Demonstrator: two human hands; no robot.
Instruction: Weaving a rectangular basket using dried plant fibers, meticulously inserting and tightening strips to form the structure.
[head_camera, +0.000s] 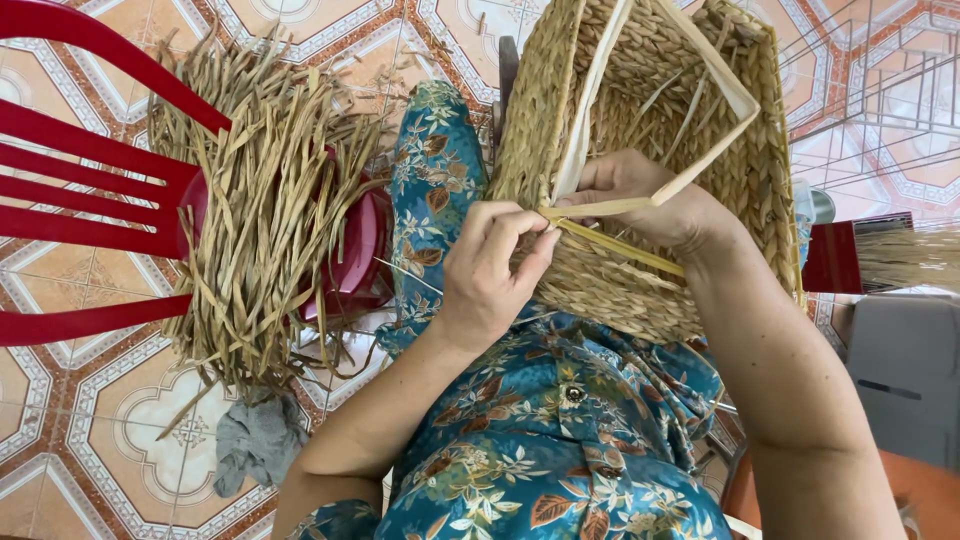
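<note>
A woven straw basket (640, 60) with a pale rim band rests on my lap, its opening facing me. My left hand (490, 270) pinches a thin dried strand (610, 243) at the basket's near rim. My right hand (650, 200) grips that rim beside it, fingers curled over the pale band (690, 175) and the weave. The two hands nearly touch.
A red plastic chair (90, 180) on the left carries a big heap of dried straw strips (260, 200). A grey rag (255, 440) lies on the patterned tile floor (70, 420). A brush (880, 255) and a grey box (905, 370) sit at the right.
</note>
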